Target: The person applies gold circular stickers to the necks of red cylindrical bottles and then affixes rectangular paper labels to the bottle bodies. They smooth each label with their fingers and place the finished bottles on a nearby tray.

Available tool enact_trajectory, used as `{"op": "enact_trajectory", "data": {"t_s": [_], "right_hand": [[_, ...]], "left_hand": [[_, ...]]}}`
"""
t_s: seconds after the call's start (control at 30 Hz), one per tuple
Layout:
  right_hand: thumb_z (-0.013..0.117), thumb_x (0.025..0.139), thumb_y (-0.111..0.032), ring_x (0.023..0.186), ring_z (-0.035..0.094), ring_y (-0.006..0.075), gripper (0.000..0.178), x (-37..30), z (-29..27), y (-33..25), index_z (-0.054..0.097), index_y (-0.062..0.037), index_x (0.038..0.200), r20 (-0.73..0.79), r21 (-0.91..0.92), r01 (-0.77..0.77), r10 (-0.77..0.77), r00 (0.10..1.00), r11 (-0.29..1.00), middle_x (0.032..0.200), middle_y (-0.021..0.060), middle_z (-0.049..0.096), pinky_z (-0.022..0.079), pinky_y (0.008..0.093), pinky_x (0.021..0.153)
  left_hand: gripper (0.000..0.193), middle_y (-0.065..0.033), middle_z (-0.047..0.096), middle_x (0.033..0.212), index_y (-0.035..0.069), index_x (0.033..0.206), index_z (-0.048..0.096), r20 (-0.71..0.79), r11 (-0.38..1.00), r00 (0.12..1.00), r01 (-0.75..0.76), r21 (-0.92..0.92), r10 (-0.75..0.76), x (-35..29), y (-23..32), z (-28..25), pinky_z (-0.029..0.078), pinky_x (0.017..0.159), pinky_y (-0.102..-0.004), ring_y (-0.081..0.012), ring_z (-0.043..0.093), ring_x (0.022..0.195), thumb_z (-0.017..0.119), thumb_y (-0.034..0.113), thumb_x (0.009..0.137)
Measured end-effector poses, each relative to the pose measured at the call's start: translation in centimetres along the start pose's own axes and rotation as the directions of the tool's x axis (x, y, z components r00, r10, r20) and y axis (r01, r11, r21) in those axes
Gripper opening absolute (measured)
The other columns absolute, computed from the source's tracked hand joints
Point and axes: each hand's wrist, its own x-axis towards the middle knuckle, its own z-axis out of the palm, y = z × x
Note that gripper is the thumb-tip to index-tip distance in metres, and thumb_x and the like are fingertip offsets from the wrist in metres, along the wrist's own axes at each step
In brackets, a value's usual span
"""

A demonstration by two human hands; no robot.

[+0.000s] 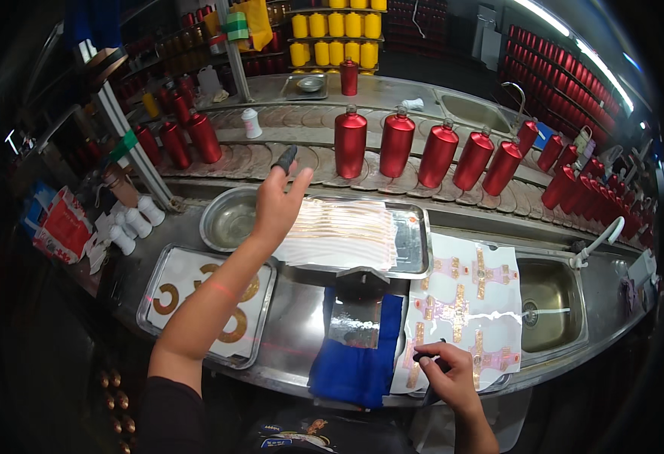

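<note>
My left hand [280, 203] reaches out over the steel bowl [218, 219] toward the conveyor, its fingers apart and holding nothing. A black cover sits on one of its fingertips. My right hand [453, 374] is at the near edge of a white decal sheet [507, 265] with pink and gold patterns. Its fingers are closed around something dark, partly hidden by the hand. Across from my left hand stands a row of glossy red bottles [351, 142] on the conveyor [301, 163]. Beneath my left forearm lies a metal tray [150, 303] with gold C-shaped decals [167, 299].
A steel tray [420, 242] carries stacked gold-striped strips [347, 234]. In front, a blue cloth [351, 371] lies under a clear wet-looking plate [354, 318]. To the right is a sink [547, 303] with a white faucet [600, 242]; a metal post [131, 144] rises at left.
</note>
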Motion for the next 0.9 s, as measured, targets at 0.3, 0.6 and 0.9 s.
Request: {"op": "enact_trajectory", "data": {"t_s": [0.3, 0.6, 0.9], "right_hand": [[0.064, 0.090, 0.002, 0.067, 0.056, 0.0007, 0.022, -0.1, -2.9, 3.6, 0.070, 0.0052, 0.110, -0.287, 0.203, -0.260, 0.312, 0.906, 0.944, 0.095, 0.0073, 0.073, 0.042, 0.0171, 0.059], [0.065, 0.090, 0.001, 0.066, 0.055, 0.0005, 0.021, 3.8, -1.0, 4.7, 0.071, 0.0036, 0.110, -0.158, 0.219, -0.249, 0.286, 0.945, 0.944, 0.092, 0.0062, 0.073, 0.039, 0.0164, 0.058], [0.070, 0.088, 0.001, 0.057, 0.045, -0.0017, 0.044, 6.2, -1.1, 3.7, 0.062, -0.0001, 0.130, -0.187, 0.273, -0.061, 0.115, 0.976, 0.960, 0.102, 0.0053, 0.070, 0.036, 0.0165, 0.051]], "left_hand": [[0.069, -0.0267, 0.069, 0.115, -0.003, 0.107, 0.068, 0.033, 0.930, 0.979, 0.179, 0.322, -0.200, 21.5, -10.5, 20.2, 0.050, 0.095, -0.0430, -0.0395, 0.065, 0.112, 0.079, 0.057, 0.074], [0.040, -0.0095, 0.071, 0.081, 0.000, 0.080, 0.065, -0.228, 0.959, 0.963, 0.082, -0.270, -0.146, 17.8, -12.4, 19.8, 0.050, 0.070, -0.0367, -0.0223, 0.061, 0.070, 0.079, 0.038, 0.080], [0.037, -0.0075, 0.069, 0.118, 0.015, 0.117, 0.066, 0.540, 0.063, 0.640, 0.675, -0.735, -0.546, 7.4, -7.7, 6.0, 0.057, 0.087, -0.0532, -0.0328, 0.066, 0.106, 0.050, 0.039, 0.094]]}}
